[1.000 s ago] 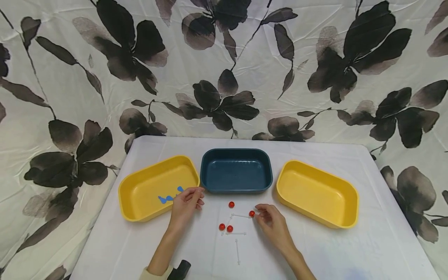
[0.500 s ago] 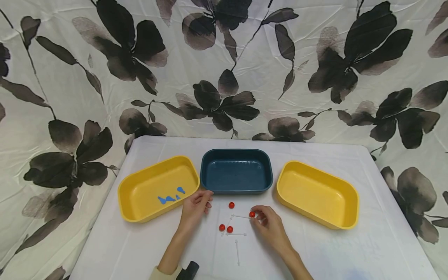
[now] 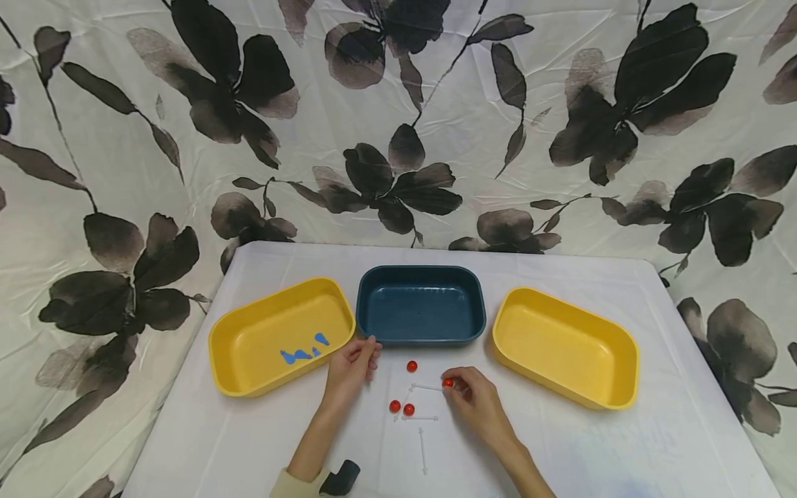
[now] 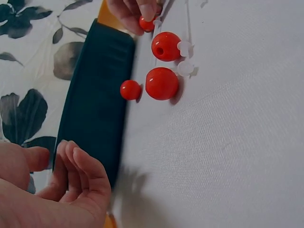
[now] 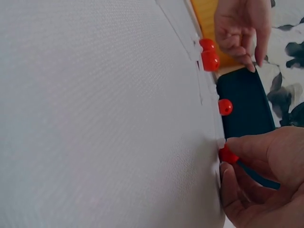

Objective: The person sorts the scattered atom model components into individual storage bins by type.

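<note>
My right hand (image 3: 479, 404) pinches a red bead (image 5: 229, 154) between thumb and fingers, low over the white cloth. The bead sits by the right end of a thin white stick (image 3: 426, 387). Hovering near the front left corner of the dark blue tray (image 3: 420, 341), my left hand (image 3: 349, 368) has loosely bent fingers and nothing visible in them. Three more red beads lie on the cloth: one alone (image 3: 412, 366), and a close pair, the left bead (image 3: 395, 406) and the right bead (image 3: 409, 409). A hole shows in one bead (image 4: 166, 46) in the left wrist view.
Several thin white sticks lie around the beads, including a lower stick (image 3: 423, 451) nearest the front. A left yellow tray (image 3: 233, 332) holds several small blue pieces (image 3: 302, 353). A right yellow tray (image 3: 598, 318) stands beyond my right hand. Floral fabric (image 3: 386, 187) hangs behind the table.
My left hand has moved right, away from the blue pieces in the left yellow tray. My right hand has shifted slightly left, its fingers closing around the red bead.
</note>
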The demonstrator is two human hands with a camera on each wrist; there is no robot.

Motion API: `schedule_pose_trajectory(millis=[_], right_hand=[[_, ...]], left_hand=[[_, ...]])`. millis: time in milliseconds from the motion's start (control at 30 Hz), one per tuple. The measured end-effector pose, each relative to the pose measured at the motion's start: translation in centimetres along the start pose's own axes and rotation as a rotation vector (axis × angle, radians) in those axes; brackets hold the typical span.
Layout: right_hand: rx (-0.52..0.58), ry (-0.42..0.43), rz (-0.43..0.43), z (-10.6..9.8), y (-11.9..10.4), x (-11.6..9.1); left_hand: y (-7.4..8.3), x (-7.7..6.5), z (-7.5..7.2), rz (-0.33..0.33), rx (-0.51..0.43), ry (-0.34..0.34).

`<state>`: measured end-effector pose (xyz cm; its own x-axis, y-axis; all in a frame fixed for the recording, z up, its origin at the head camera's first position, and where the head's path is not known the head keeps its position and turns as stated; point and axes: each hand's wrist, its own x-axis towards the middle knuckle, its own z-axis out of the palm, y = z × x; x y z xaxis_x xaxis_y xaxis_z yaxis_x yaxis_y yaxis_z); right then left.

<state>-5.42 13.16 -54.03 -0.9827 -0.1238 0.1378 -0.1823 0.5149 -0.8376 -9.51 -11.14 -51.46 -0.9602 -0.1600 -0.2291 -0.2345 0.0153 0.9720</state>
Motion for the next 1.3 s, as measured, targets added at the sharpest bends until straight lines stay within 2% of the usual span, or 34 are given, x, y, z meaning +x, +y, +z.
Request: schedule_pose_trajectory(millis=[167, 367, 567, 767, 900, 1300], right_hand=[[-0.013, -0.004, 0.01, 0.0, -0.1, 0.1], [-0.023, -0.008, 0.026, -0.3, -0.4, 0.6], [0.006, 0.008, 0.004, -0.7, -1.1, 1.1], [0.077, -0.015, 0.018, -1.1, -2.1, 1.9], [0.116, -0.029, -0.005, -1.3, -2.7, 2.6], [0.126, -0.017, -0.063, -1.6, -4.1, 5.0]], left_hand=[[0.0, 0.3, 0.1, -0.021, -0.021, -0.011], [-0.2, 0.7, 0.3, -0.041, 0.016, 0.011], [-0.2, 0.9, 0.3, -0.046, 0.017, 0.014], [-0.1, 1.0, 0.2, -0.054, 0.021, -0.002], [-0.1, 1.0, 0.0, -0.062, 0.006, -0.018], [0.2, 0.9, 0.1, -0.062, 0.004, -0.025]])
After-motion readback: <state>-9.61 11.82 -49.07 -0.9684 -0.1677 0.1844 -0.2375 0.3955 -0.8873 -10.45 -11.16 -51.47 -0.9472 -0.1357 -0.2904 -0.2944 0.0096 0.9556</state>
